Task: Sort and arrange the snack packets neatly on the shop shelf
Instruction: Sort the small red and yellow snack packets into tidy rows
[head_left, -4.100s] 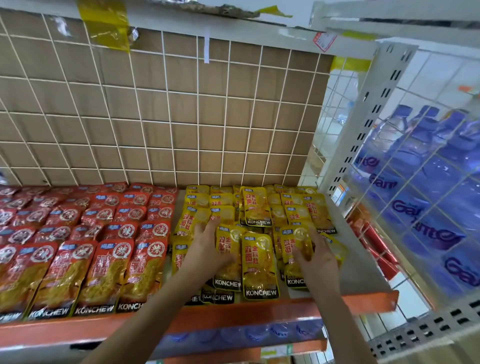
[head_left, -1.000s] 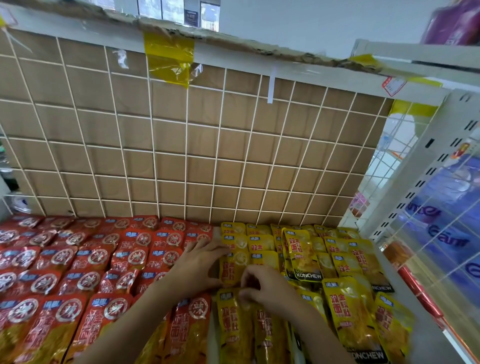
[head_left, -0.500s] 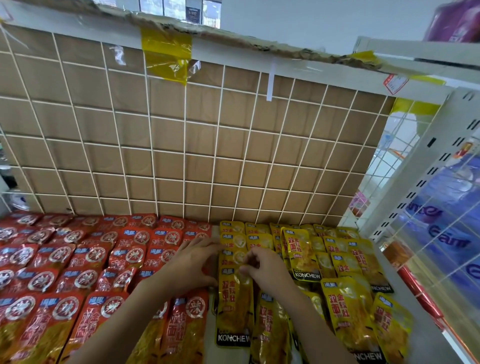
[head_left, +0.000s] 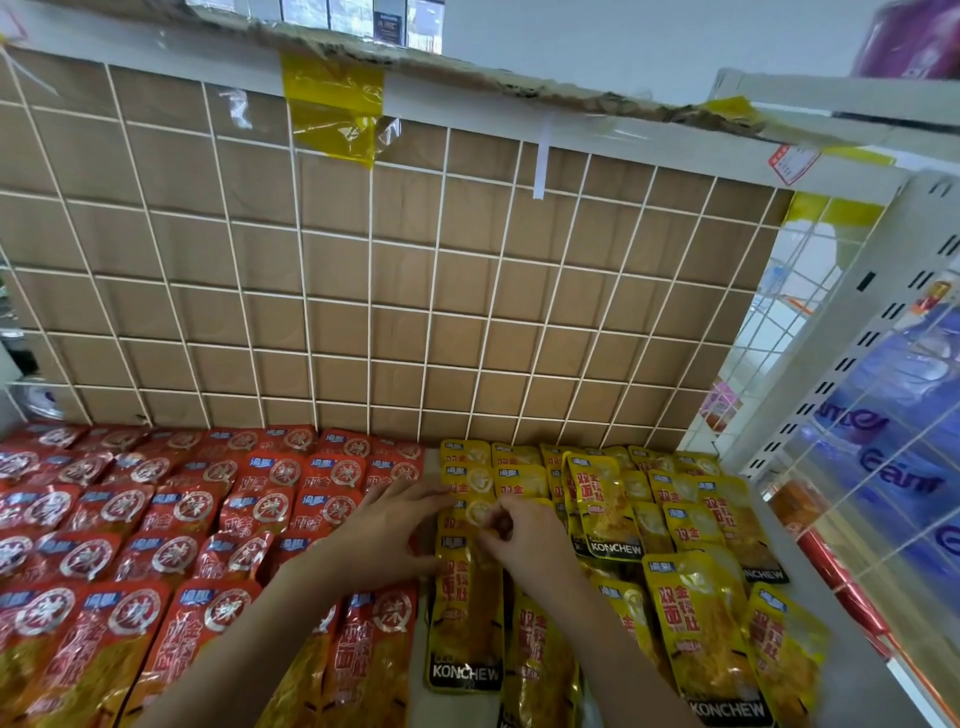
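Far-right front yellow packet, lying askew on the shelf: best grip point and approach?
Likely best: pinch the yellow packet by its right long edge, coming from above on the right. It lies flat and tilted; that edge borders bare shelf, while the left edge crowds a neighbouring packet.

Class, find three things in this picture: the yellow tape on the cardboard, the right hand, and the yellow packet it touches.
yellow tape (head_left: 332, 109): head view, middle of the strip.
right hand (head_left: 524, 540): head view, back of the hand.
yellow packet (head_left: 465, 618): head view, lower front face.
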